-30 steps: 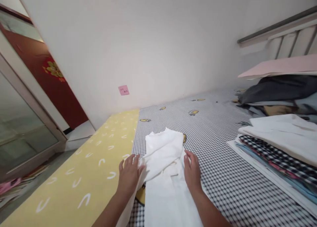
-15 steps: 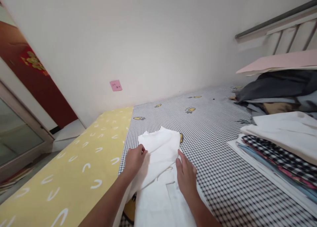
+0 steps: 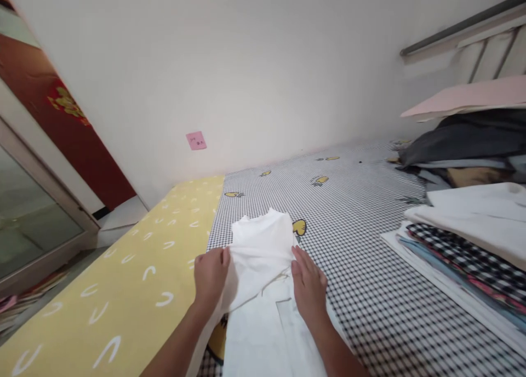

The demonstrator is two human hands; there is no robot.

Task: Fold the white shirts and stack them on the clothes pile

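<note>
A white garment point(image 3: 263, 232), perhaps a shirt, lies partly folded on the checked sheet, its cloth creased across the middle. My left hand point(image 3: 211, 275) is closed on the garment's left edge, fingers curled, pulling the cloth taut to the left. Along the right edge rests my right hand point(image 3: 308, 281), fingers stretched forward and thumb beside them, touching the cloth. The lower part of the white cloth point(image 3: 258, 338) spreads toward me between my forearms.
To the right stands a stack of folded clothes point(image 3: 472, 223). Behind it are dark clothes point(image 3: 464, 138) under a pink flat piece point(image 3: 468, 97). A yellow patterned cloth point(image 3: 135, 289) covers the bed's left side. The wall point(image 3: 287, 64) rises behind the checked sheet point(image 3: 361, 218).
My left hand has moved left and slightly down, drawing the garment's edge outward so that a crease now runs across it. My right hand has stayed nearly in place.
</note>
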